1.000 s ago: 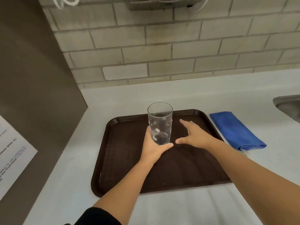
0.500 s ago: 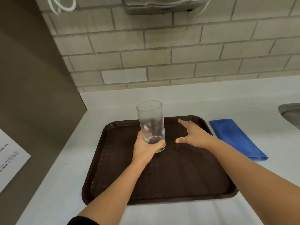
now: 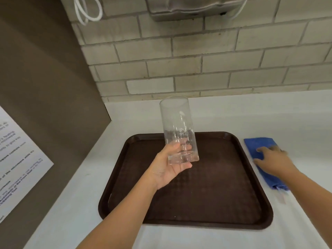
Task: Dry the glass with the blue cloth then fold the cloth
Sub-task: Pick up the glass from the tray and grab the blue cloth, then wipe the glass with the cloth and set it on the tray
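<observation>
Brown wall panel fills the far left, with a printed notice (image 3: 16, 159) stuck on it. Next comes the left hand (image 3: 168, 167), curled around the base of a clear glass (image 3: 178, 132), thumb and fingers wrapped on opposite sides. The glass is lifted clear above a dark brown tray (image 3: 224, 186) and leans slightly left, mouth up; holding it low probably leaves the walls and rim free for wiping. The tray lies flat on a white counter (image 3: 233, 114), below a tiled wall. Just right of the tray, on the counter, lies the folded blue cloth (image 3: 258, 144). The right hand (image 3: 273, 159) rests on top of it, fingers spread and laid flat, not gripping it yet, likely about to gather it up. Drying has not begun.
</observation>
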The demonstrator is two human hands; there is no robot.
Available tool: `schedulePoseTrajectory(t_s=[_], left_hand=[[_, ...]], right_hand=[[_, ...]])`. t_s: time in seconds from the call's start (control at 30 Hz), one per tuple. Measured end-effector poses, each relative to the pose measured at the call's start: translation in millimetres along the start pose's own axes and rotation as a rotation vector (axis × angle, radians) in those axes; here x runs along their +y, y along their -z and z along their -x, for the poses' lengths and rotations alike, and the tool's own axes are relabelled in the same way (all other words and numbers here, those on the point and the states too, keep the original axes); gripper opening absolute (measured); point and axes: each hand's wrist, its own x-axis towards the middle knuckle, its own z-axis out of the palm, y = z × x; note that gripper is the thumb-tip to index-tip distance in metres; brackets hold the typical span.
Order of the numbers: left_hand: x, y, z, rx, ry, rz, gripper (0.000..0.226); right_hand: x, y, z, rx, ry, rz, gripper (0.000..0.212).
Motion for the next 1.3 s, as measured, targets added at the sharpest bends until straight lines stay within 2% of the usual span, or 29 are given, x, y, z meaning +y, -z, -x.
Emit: schedulePoseTrajectory(t_s=[0.07, 0.13, 0.27, 0.37, 0.47, 0.57, 0.7, 0.83, 0.87, 0.97, 1.07, 1.17, 1.2, 1.3], left_hand=[[-1.6, -3.5, 2.4, -0.039, 0.009, 0.023, 0.07], [-3.7, -6.2, 3.3, -0.066, 0.024, 0.033, 0.081], [-3.3, -11.1, 4.7, -0.113, 0.035, 0.036, 0.08], [-1.5, -12.6, 5.7, -0.109, 0.033, 0.038, 0.075], [1.4, -11.5, 4.9, -0.089, 0.026, 0.034, 0.072], [4.0, -10.0, 2.5, -0.058, 0.026, 0.04, 0.075], [5.6, -13.4, -1.7, -0.033, 0.029, 0.041, 0.075], [8.0, -16.0, -1.0, -0.016, 0.001, 0.024, 0.029], [8.9, -15.2, 0.7, -0.007, 0.0, 0.027, 0.026], [11.3, -9.6, 6.9, 0.005, 0.015, -0.001, 0.022], [12.8, -4.6, 10.6, 0.023, 0.043, 0.022, 0.031], [16.2, -3.2, 10.7, -0.025, -0.056, 0.038, 0.024], [20.3, -5.2, 10.8, -0.037, -0.092, 0.018, 0.022], [30.7, -4.6, 7.8, -0.12, -0.126, -0.033, 0.038]], right_hand=[[0.7, -5.4, 3.3, 0.066, 0.0, -0.033, 0.049], [0.4, -8.1, 5.3, 0.121, -0.002, -0.044, 0.046], [4.8, -4.0, 3.3, 0.165, 0.045, -0.15, 0.037], [3.8, 10.5, 7.1, 0.148, 0.037, -0.434, 0.035], [-9.9, 34.0, 22.0, 0.211, 0.025, -0.767, 0.029], [-43.9, 63.2, 50.1, 0.275, 0.2, -1.104, 0.024], [-108.0, 91.9, 101.1, 0.42, 0.535, -1.38, 0.037], [-159.8, 77.8, 139.0, 0.548, 0.883, -1.061, 0.037], [-166.6, 68.8, 143.4, 0.56, 0.944, -0.954, 0.035], [-175.2, 53.0, 144.0, 0.554, 1.012, -0.771, 0.034], [-181.6, 59.6, 136.0, 0.419, 1.045, -0.718, 0.036], [-192.8, 71.1, 126.1, 0.404, 1.073, -0.632, 0.039], [-196.7, 76.2, 123.2, 0.407, 1.08, -0.635, 0.039], [-207.4, 93.3, 111.2, 0.384, 1.073, -0.738, 0.036]])
